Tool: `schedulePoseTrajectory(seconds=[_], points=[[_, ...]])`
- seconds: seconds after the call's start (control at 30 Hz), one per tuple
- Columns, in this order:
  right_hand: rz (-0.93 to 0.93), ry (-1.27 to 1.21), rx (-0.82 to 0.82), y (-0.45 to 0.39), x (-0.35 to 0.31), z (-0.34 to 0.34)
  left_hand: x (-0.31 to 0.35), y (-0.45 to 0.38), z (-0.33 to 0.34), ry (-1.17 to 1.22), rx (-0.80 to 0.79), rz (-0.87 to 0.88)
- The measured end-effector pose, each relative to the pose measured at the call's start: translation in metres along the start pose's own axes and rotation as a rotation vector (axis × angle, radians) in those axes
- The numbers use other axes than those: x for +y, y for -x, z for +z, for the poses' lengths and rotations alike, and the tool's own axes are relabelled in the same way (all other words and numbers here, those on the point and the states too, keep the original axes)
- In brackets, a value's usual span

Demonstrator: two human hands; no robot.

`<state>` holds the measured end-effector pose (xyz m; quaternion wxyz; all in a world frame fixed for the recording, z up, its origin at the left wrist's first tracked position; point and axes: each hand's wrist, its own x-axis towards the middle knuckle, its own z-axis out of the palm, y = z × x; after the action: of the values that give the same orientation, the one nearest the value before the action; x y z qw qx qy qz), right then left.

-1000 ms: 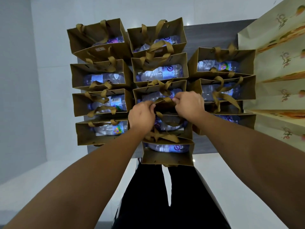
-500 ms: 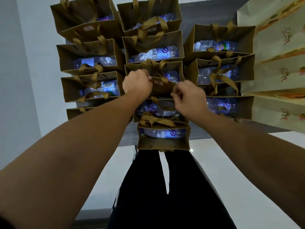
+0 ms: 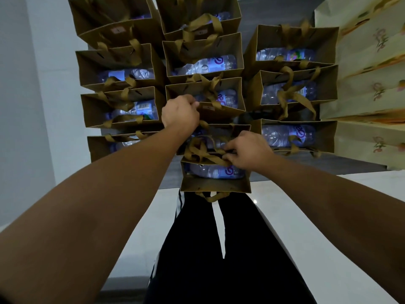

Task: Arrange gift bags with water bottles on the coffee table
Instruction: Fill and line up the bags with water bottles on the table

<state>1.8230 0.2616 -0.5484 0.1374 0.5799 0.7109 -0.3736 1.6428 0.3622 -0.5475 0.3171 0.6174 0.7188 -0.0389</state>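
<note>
**Brown gift bags held in the middle column**

Brown paper gift bags are set in three columns on the dark surface [image 3: 306, 165], each with a water bottle lying inside. In the middle column, the third bag [image 3: 228, 110] from the far end is held at its near rim by the left hand [image 3: 180, 113], whose fingers are curled round the paper edge beside the ribbon handles. One bag nearer, the fourth bag [image 3: 238, 130] is largely covered by both wrists. The nearest bag [image 3: 215, 185] overhangs the surface's front edge; its water bottle [image 3: 215, 171] is seen through the open top. The ribbon handles [image 3: 201, 153] lying between these two near bags are pinched by the right hand [image 3: 248, 151], its grip closed on the ribbon; to which of the two bags they belong cannot be told.

To the left a column of four bags is seen, to the right a column of three. Pale printed bags [image 3: 370, 84] are stacked at the right edge. Black trousers [image 3: 219, 260] are seen below, over a light floor [image 3: 317, 216].
</note>
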Motion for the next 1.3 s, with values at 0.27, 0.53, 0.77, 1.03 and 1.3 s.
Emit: schedulePoseTrajectory(seconds=[0.27,0.53,0.77,1.03,1.3], points=[[0.192,-0.334,0.161,-0.036,-0.002,-0.016,-0.003,0.002,0.002,-0.012,0.053,0.113],[0.199,-0.333,0.155,-0.042,-0.001,-0.020,-0.004,0.004,0.005,-0.011,0.069,0.074],[0.234,-0.391,0.243,-0.032,-0.003,-0.027,-0.018,0.009,-0.003,0.095,0.042,0.022],[0.229,-0.244,0.630,-0.067,-0.011,-0.073,-0.012,-0.012,-0.011,-0.023,0.289,0.279],[0.332,0.001,0.496,-0.124,-0.013,-0.110,-0.014,-0.034,-0.013,-0.298,0.155,0.378]])
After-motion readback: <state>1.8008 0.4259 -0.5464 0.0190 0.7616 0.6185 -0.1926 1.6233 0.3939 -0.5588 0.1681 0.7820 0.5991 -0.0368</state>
